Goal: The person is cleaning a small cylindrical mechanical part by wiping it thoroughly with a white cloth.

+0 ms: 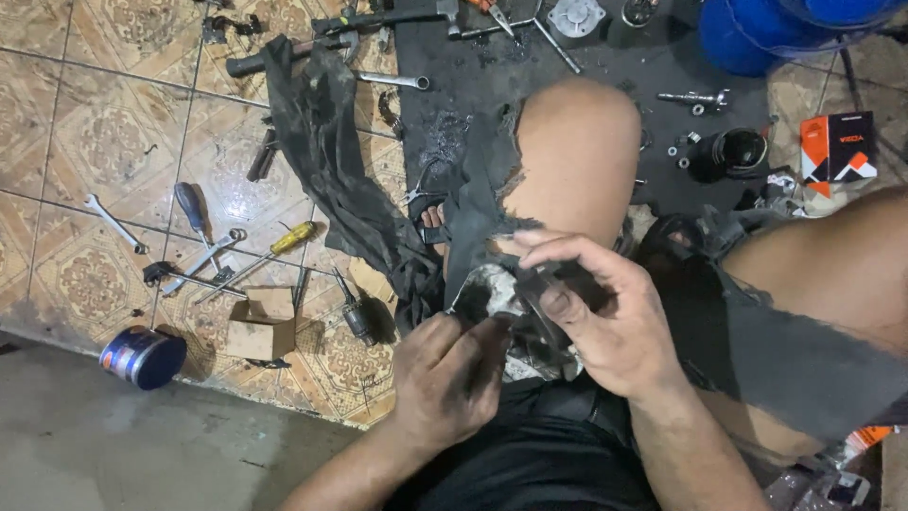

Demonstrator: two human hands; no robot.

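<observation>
I sit on the floor with both hands over my lap. My left hand (446,377) pinches a greasy dark metal part (530,326) wrapped in a dirty grey rag (480,291). From above, my right hand (591,308) grips the same part, fingers curled over it. A long strip of black rubber (331,161) runs from my lap out across the tiles to the upper left. My bare knee (579,142) rises just behind the hands.
Wrenches (112,222), a yellow-handled screwdriver (284,241) and other tools lie scattered on the patterned tiles at left. A small open cardboard box (260,326) and a blue tin (144,357) sit near the tile edge. Bolts, a black cylinder (726,153), an orange box (838,144), and a blue bucket (747,33) at right.
</observation>
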